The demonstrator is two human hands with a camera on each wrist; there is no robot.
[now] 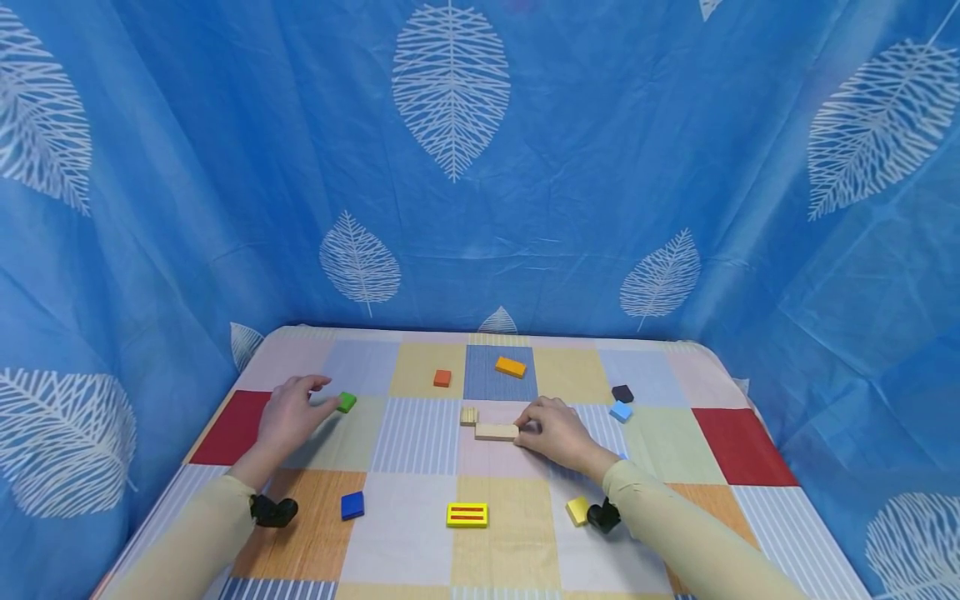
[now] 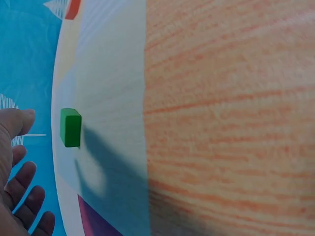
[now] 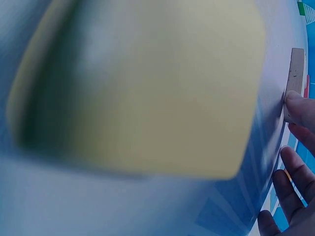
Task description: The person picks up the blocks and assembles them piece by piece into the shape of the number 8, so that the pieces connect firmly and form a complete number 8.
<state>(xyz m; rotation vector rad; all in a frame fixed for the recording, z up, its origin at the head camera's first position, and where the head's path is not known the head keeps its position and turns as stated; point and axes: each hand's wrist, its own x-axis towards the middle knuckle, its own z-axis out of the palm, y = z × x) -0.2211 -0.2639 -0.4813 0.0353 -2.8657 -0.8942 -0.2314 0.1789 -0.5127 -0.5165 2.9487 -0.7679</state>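
My right hand (image 1: 558, 432) pinches one end of the wooden bar (image 1: 494, 432), my left hand (image 1: 291, 413) spread near the green block (image 1: 347, 402).

Curtained-off booth, home vs. lab can't tell: blue leaf-print curtain (image 1: 555, 192) hung at back plus L & R sides, w/ patchwork-covered tabletop (image 1: 401, 533) btwn.

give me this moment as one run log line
left hand: holds nothing, near green block | right hand: pinches long wooden block by one end | small wooden block: beside long one
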